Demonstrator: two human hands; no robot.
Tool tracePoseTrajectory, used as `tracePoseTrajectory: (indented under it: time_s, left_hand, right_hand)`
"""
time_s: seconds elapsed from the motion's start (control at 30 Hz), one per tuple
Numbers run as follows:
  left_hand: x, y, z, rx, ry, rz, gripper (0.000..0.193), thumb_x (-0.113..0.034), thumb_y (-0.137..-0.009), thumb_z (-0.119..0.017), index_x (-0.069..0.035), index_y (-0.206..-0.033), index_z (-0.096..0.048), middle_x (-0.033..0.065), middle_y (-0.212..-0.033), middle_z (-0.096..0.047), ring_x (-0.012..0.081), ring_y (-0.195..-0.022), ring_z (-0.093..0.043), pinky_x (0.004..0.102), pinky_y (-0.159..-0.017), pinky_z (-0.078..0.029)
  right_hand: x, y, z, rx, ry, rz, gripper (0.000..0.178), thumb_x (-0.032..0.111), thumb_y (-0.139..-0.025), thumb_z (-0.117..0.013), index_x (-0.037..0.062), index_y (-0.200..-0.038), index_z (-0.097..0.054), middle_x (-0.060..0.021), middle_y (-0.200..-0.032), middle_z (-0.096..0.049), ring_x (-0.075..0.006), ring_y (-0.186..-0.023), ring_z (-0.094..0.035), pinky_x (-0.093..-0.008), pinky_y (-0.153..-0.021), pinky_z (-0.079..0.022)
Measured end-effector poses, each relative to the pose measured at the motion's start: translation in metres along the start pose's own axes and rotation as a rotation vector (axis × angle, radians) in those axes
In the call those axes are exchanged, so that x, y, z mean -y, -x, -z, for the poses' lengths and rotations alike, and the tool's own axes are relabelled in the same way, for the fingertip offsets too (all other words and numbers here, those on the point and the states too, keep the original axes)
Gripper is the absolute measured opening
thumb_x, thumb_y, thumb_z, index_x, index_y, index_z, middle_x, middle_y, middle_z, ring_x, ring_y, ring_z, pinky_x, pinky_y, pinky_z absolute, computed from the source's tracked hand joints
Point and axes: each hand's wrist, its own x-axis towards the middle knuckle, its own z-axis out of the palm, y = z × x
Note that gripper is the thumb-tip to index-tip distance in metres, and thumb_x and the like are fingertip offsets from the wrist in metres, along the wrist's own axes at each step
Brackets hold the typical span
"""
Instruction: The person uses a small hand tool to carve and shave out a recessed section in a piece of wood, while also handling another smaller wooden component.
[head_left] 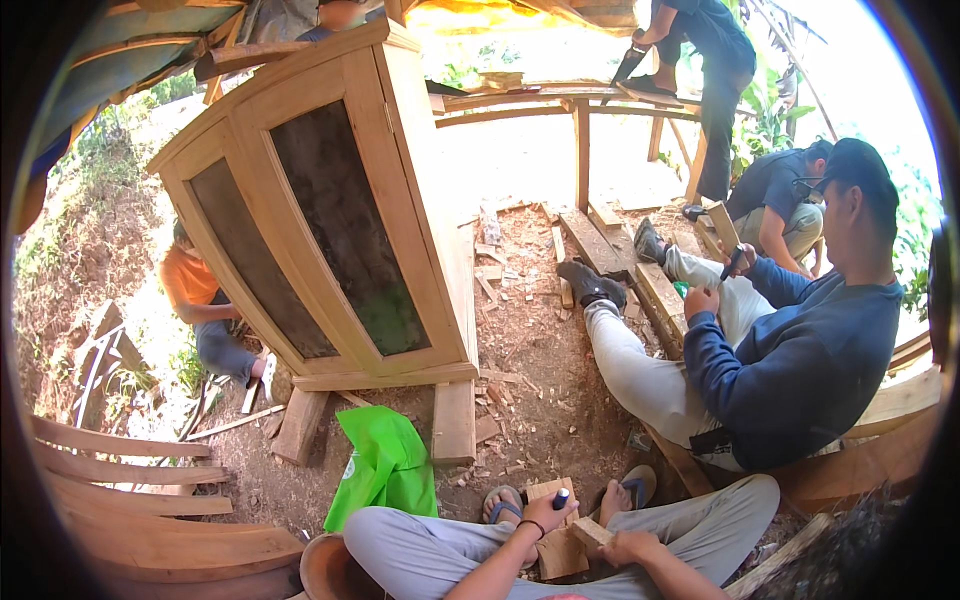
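Note:
My left hand [545, 513] is closed round a short dark handle [562, 496] with a pale end. Whatever part of this tool lies below the fist cannot be made out. In my right hand [634, 548] is a small wooden block [591, 532], gripped at its right end and slanting up toward the left hand. Between my legs, under both hands, a pale wooden board [562, 558] stands or lies; its lower end is partly hidden by my arms.
A wooden cabinet [360, 75] with two dark-panelled doors rests tilted in view on wooden blocks [454, 425]. A green bag [385, 465] lies before it. Beside me a seated co-worker [800, 340] holds wood; others work farther off. Curved planks [170, 535] fill the lower left.

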Motion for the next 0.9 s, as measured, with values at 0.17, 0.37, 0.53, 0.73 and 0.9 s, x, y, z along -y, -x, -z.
tracePoseTrajectory:
  time_s: [0.17,0.37,0.53,0.73,0.9]
  left_hand:
    - [-0.001,-0.004,-0.012,-0.009,0.038,-0.035,0.056,-0.066,-0.085,-0.070,-0.016,-0.107,-0.075,0.0194,-0.099,-0.075,0.0396,-0.099,-0.072,0.0452,-0.087,-0.056]
    - [-0.008,0.006,-0.005,-0.002,-0.022,-0.028,0.058,-0.067,-0.084,-0.071,-0.011,-0.099,-0.076,0.0190,-0.093,-0.076,0.0383,-0.094,-0.073,0.0448,-0.083,-0.056]
    - [-0.009,0.000,-0.004,-0.018,-0.054,0.012,0.056,-0.064,-0.086,-0.072,-0.008,-0.089,-0.075,0.0134,-0.080,-0.074,0.0315,-0.083,-0.074,0.0426,-0.077,-0.056]
    - [-0.016,0.010,0.003,0.013,-0.013,-0.067,0.055,-0.065,-0.084,-0.071,-0.011,-0.097,-0.075,0.0179,-0.092,-0.075,0.0357,-0.093,-0.073,0.0434,-0.083,-0.056]
    - [-0.008,0.000,-0.007,0.038,0.099,-0.071,0.047,-0.050,-0.085,-0.075,-0.009,-0.106,-0.072,0.0183,-0.096,-0.074,0.0350,-0.091,-0.072,0.0427,-0.082,-0.056]
  right_hand:
    - [-0.015,-0.012,-0.016,0.023,-0.036,-0.018,0.067,0.067,-0.090,-0.052,0.0078,-0.108,-0.077,-0.0193,-0.114,-0.074,-0.0341,-0.114,-0.069,-0.0464,-0.097,-0.053]
    - [0.011,0.022,0.019,0.053,-0.060,0.017,0.081,0.072,-0.091,-0.053,-0.0013,-0.124,-0.063,-0.0230,-0.119,-0.072,-0.0372,-0.114,-0.069,-0.0472,-0.097,-0.053]
    - [0.007,0.012,0.013,0.070,-0.058,0.004,0.084,0.072,-0.091,-0.054,-0.0044,-0.125,-0.059,-0.0243,-0.122,-0.070,-0.0397,-0.115,-0.068,-0.0479,-0.098,-0.053]
    - [0.007,0.006,0.004,0.059,-0.061,0.006,0.086,0.075,-0.089,-0.054,-0.0006,-0.131,-0.058,-0.0263,-0.124,-0.069,-0.0411,-0.117,-0.067,-0.0486,-0.099,-0.052]
    - [0.003,-0.007,0.003,0.009,-0.061,-0.030,0.084,0.074,-0.084,-0.063,0.0035,-0.130,-0.064,-0.0250,-0.124,-0.070,-0.0399,-0.118,-0.066,-0.0478,-0.100,-0.052]
